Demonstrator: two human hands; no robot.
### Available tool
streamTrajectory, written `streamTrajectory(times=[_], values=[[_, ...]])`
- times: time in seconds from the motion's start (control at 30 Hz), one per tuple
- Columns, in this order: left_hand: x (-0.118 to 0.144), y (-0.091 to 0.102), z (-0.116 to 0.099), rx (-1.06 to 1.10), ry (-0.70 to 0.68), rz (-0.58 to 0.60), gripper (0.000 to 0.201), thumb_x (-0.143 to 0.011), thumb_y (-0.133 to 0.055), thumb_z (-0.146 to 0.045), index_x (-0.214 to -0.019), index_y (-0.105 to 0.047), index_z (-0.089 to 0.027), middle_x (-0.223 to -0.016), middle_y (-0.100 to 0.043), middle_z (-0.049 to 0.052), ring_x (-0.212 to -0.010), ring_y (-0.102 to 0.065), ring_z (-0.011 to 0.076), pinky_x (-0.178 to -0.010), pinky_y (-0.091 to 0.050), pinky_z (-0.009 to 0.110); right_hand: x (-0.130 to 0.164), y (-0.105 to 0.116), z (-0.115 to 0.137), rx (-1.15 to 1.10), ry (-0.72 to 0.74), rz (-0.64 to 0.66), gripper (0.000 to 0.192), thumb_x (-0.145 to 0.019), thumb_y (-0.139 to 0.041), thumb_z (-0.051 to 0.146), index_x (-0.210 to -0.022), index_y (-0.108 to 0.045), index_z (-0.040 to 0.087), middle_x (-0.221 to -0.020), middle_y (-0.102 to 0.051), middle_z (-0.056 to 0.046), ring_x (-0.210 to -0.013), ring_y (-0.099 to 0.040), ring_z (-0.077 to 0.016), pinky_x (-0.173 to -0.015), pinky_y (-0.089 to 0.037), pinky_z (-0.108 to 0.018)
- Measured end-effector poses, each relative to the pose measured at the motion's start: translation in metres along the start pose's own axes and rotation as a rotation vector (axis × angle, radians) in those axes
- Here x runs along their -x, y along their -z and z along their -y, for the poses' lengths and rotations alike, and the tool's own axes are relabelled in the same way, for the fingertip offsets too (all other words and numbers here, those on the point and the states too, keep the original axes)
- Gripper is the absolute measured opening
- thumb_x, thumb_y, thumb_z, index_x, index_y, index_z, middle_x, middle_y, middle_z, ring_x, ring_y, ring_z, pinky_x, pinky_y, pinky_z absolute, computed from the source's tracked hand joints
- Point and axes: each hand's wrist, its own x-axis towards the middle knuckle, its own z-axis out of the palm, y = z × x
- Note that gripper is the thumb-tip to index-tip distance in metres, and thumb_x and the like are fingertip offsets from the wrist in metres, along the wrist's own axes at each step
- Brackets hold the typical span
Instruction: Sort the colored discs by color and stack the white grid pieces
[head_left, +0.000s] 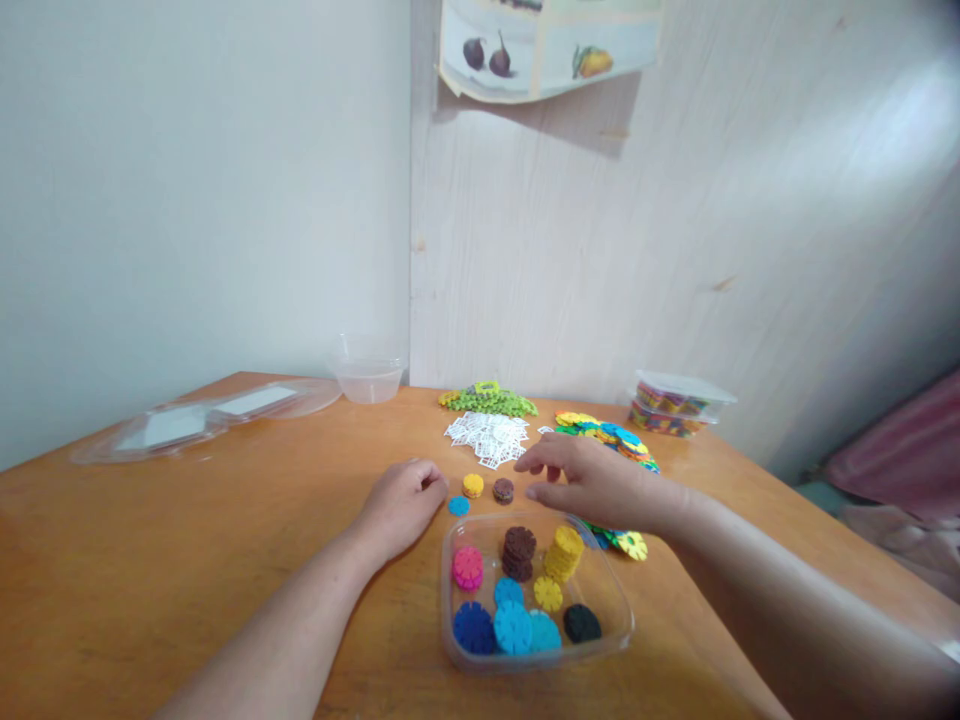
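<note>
Head view: a small brown disc stack sits on the wooden table beside a yellow disc stack and a blue disc. Just right of it hovers the right hand, fingers loosely spread, holding nothing. Left hand rests curled, empty, near the blue disc. Below lies a clear tray of sorted stacks.

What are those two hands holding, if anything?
Nothing visibly: left hand rests curled on the table; right hand hovers with fingers spread by the brown disc.
</note>
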Motion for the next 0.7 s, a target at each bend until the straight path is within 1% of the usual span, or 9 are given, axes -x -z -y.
streamTrajectory(times=[0.07, 0.13, 0.27, 0.4, 0.6, 0.7], values=[[0.0, 0.0, 0.0, -0.001, -0.003, -0.004, 0.024, -0.079, -0.051, -0.038, -0.065, -0.056, -0.019, -0.068, -0.061, 0.001, -0.07, -0.055, 0.0165, -0.062, -0.036, 0.025, -0.014, -0.006, -0.01, 0.003, -0.022, 0.026, 0.032, -0.086, -0.059, 0.038, -0.112, -0.068, 0.021, -0.101, -0.07, -0.007, -0.085, -0.062, -0.0182, -0.072, -0.046, -0.029], [0.0, -0.001, 0.0, -0.001, -0.007, -0.012, 0.024, -0.08, -0.051, -0.038, -0.064, -0.055, -0.019, -0.067, -0.06, 0.0, -0.069, -0.054, 0.0162, -0.061, -0.036, 0.025, -0.027, -0.012, -0.018, 0.044, -0.013, 0.072, 0.033, -0.084, -0.061, 0.039, -0.109, -0.07, 0.02, -0.101, -0.071, -0.008, -0.086, -0.062, -0.0188, -0.073, -0.045, -0.029], [0.0, -0.001, 0.0, -0.011, -0.01, -0.014, 0.024, -0.08, -0.051, -0.037, -0.065, -0.056, -0.019, -0.067, -0.06, 0.0, -0.068, -0.053, 0.0152, -0.061, -0.035, 0.024, -0.044, -0.018, -0.023, 0.103, 0.017, 0.153, 0.038, -0.079, -0.064, 0.043, -0.109, -0.071, 0.02, -0.102, -0.071, -0.007, -0.087, -0.063, -0.0195, -0.073, -0.045, -0.028], [0.0, -0.001, 0.001, -0.034, -0.017, -0.01, 0.023, -0.08, -0.05, -0.036, -0.065, -0.056, -0.019, -0.068, -0.061, 0.0, -0.069, -0.053, 0.0152, -0.061, -0.034, 0.024, -0.049, -0.02, -0.02, 0.11, 0.013, 0.2, 0.039, -0.076, -0.066, 0.046, -0.104, -0.073, 0.022, -0.1, -0.072, -0.006, -0.085, -0.064, -0.0197, -0.069, -0.044, -0.027], [0.0, -0.002, 0.003, -0.051, -0.034, -0.013, 0.024, -0.081, -0.05, -0.036, -0.066, -0.056, -0.019, -0.068, -0.061, 0.0, -0.069, -0.053, 0.0155, -0.061, -0.034, 0.024, -0.052, -0.023, -0.019, 0.075, 0.014, 0.247, 0.027, -0.076, -0.064, 0.038, -0.096, -0.075, 0.023, -0.091, -0.073, -0.002, -0.077, -0.063, -0.0163, -0.063, -0.042, -0.025], [-0.001, -0.002, 0.005, -0.06, -0.044, -0.001, 0.024, -0.081, -0.05, -0.036, -0.066, -0.056, -0.019, -0.067, -0.061, 0.0, -0.068, -0.053, 0.0154, -0.06, -0.033, 0.024, -0.048, -0.02, -0.018, 0.046, 0.006, 0.216, 0.024, -0.077, -0.063, 0.032, -0.095, -0.075, 0.023, -0.087, -0.073, -0.001, -0.073, -0.062, -0.0151, -0.062, -0.041, -0.024]])
